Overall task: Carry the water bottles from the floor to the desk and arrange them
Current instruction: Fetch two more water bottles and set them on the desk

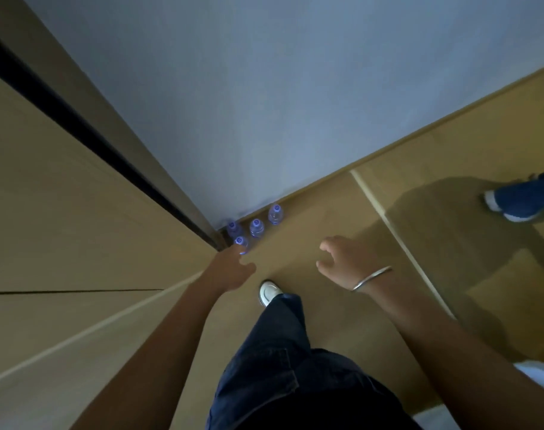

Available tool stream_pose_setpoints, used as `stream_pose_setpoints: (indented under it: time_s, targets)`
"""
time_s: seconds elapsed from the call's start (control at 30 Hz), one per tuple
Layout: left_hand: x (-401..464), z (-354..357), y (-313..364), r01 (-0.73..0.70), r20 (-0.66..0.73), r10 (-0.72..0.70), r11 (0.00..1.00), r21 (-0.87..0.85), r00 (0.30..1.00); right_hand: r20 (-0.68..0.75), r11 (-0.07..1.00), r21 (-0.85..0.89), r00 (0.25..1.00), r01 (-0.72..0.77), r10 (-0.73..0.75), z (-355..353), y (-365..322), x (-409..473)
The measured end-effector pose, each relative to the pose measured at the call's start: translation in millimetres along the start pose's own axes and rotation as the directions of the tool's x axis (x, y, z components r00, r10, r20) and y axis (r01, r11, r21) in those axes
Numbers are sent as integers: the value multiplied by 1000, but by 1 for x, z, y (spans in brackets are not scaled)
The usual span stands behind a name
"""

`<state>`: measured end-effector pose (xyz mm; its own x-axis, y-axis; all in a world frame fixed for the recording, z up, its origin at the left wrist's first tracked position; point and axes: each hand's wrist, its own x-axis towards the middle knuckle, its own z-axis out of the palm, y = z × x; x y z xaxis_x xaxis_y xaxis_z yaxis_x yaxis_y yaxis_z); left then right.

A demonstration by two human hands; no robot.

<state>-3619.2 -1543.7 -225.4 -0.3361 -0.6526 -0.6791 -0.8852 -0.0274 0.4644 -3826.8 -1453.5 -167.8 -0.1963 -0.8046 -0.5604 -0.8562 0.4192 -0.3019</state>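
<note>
Four bottles (254, 227) are standing upright on the floor (311, 231), tucked into the corner where the wall (264, 88) is meeting the wooden panel (62, 197). The left hand (231, 268) is reaching down with fingers spread, holding nothing, its fingertips just at the nearest bottle (241, 244); contact is too blurred to tell. The right hand (342, 262) is hanging relaxed with fingers loosely curled and nothing in them, well right of the bottles, wearing a bangle (371, 278).
</note>
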Motion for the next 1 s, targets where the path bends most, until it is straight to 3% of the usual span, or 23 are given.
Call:
stream_pose_setpoints:
  time_s: [0.17,0.37,0.57,0.73,1.0]
  targets:
    - [25,2,6,74,11,-74,996,-41,997,100,992,-86,991,92,-83,-24,1,41]
    - [54,12,-4,194,-51,-205,967,-166,977,152,992,35,980,123,-127,-16,6,90]
    - [110,53,-42,298,-30,-311,930,-214,950,295,990,113,949,84,-114,40,23,153]
    - [176,105,-80,396,-44,-438,847,-354,898,196,977,209,976,48,-90,86,49,224]
    - [270,201,-139,441,-45,-498,804,-400,866,232,974,228,971,0,-55,197,91,334]
